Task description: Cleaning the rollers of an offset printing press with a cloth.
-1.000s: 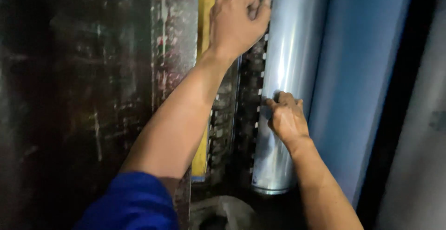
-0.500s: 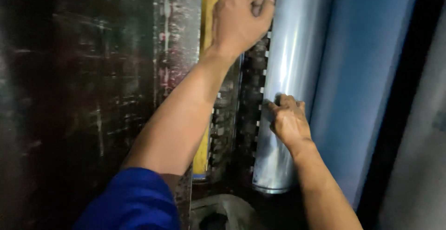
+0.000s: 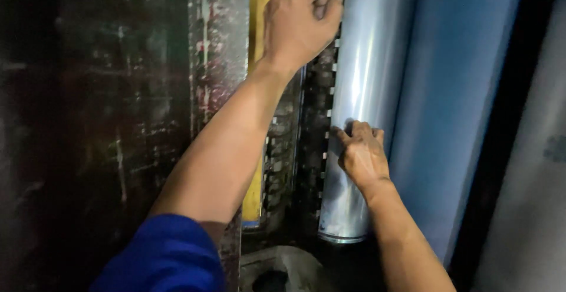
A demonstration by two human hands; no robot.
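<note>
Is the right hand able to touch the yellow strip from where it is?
Probably not easily. The right hand rests on the shiny roller, and the left forearm crosses over the dark toothed bars between it and the yellow strip.

carrier: dark worn machine frame (image 3: 118, 121) | on it: shiny metal roller (image 3: 362, 91); yellow bar (image 3: 258, 62); toothed strip (image 3: 315, 150)

Surroundings dim; light is falling mainly on the right side, leaving the left in shadow. A dark, scratched metal panel (image 3: 106, 121) is taking up the left, with a worn, speckled steel strip (image 3: 218, 62) running along its right edge. A blue sheet (image 3: 454, 109) is hanging at right. A black gap (image 3: 501, 150) is separating it from a grey surface (image 3: 530, 221).
</note>
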